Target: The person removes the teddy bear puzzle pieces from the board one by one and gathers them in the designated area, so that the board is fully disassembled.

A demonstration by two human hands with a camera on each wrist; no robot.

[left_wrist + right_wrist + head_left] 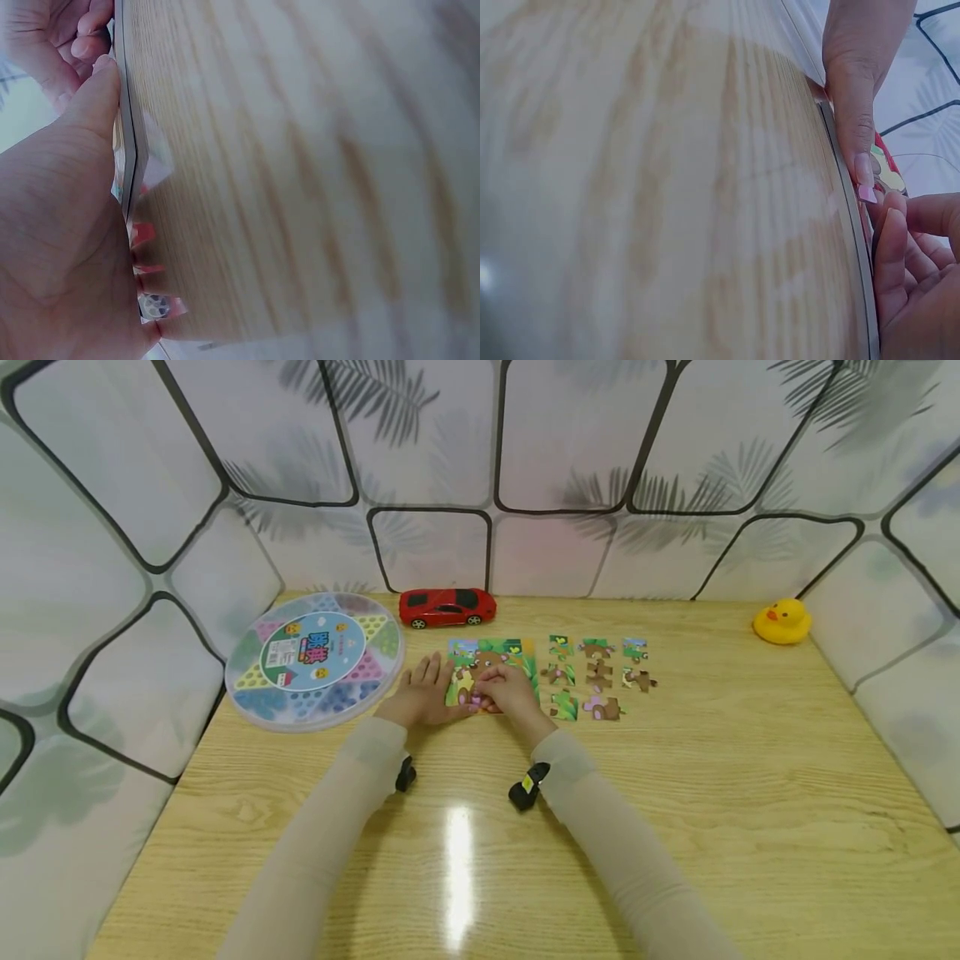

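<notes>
A small jigsaw puzzle (529, 653) with a bear picture lies flat on the table. My left hand (426, 695) rests at its left side with the fingers spread straight. Along the puzzle's near edge lies the left thumb (862, 142), its tip close to a pink bit of puzzle (867, 193). Over the lower middle of the picture, my right hand (512, 692) pinches a puzzle piece between curled fingers; the piece itself is mostly hidden. Several loose puzzle pieces (606, 708) lie in rough columns right of the puzzle.
A round Chinese checkers box (382, 681) stands left of the left hand. Behind the puzzle sits a red toy car (447, 607). A yellow rubber duck (782, 622) is at the far right. Patterned fabric walls (555, 556) border the wooden table (750, 793).
</notes>
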